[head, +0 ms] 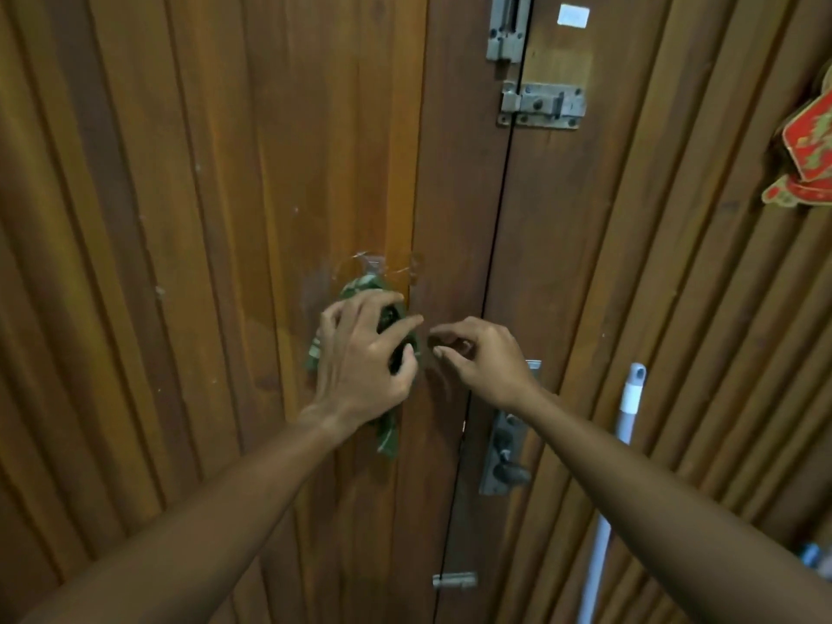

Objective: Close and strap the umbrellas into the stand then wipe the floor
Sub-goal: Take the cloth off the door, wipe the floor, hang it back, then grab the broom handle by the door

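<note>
A green patterned cloth (pixel 388 436) hangs from a clear stick-on hook (pixel 374 263) on the wooden door (pixel 225 218). My left hand (pixel 364 358) lies over the cloth with its fingers curled around it. Just to the right, my right hand (pixel 481 358) is held close to the door, thumb and fingers pinched together; whether it holds anything I cannot make out. No umbrella or stand is in view.
A white and grey mop or broom handle (pixel 623 425) leans against the slatted wall at the right. The door carries a lever handle (pixel 506 457) and slide bolts (pixel 542 105) above. A red paper ornament (pixel 808 146) hangs at far right.
</note>
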The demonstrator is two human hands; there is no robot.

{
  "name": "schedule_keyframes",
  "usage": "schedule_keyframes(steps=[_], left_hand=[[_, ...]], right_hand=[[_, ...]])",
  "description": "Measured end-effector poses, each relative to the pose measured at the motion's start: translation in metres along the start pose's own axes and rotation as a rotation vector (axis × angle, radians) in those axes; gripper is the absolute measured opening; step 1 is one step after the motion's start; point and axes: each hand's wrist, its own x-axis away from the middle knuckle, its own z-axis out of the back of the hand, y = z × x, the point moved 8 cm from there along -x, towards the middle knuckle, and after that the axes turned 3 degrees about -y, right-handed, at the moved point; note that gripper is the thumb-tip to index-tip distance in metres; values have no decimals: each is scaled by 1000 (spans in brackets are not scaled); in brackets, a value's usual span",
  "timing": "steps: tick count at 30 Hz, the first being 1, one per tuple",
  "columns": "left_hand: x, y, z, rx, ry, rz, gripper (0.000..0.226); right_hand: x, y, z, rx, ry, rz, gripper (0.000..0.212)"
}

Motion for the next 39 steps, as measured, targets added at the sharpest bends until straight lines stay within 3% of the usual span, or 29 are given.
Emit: schedule_keyframes(steps=[5,8,13,18,21,24,25,26,29,31,33,35,39], left_hand=[[6,84,-65,211,-220,-137,26],[13,134,-118,343,-476,-35,25],[39,205,-221,517,-834,278,22],[87,239,-306,694,-902,650,39],[107,260,-336,929,-959,760,37],[112,262,-338,1040,-800,843,42],[114,268,-338,1098,-789,886,30],[114,272,-338,1125,-784,884,13],[107,303,-331,1175,-869,785,15],[107,329,-322,1159,-917,700,29],[105,356,-311,1177,-925,658,30],[102,388,-296,1213,-911,584,12],[92,459,-253,1356,-866,461,12]], right_hand=[[49,90,35,-28,137,-199,12],[81,149,60,-103,199,-353,3],[141,239,94,-122,227,-613,23],[179,304,70,-153,9,-779,26],[184,312,47,-217,-132,-679,13],[191,314,58,-275,-129,-603,13],[194,313,66,-293,-137,-584,8],[199,311,72,-304,-164,-566,5],[220,302,89,-339,-250,-523,12],[239,299,108,-349,-237,-527,14],[260,292,134,-365,-188,-511,17],[284,283,168,-353,-108,-500,15],[346,260,242,-269,94,-511,10]])
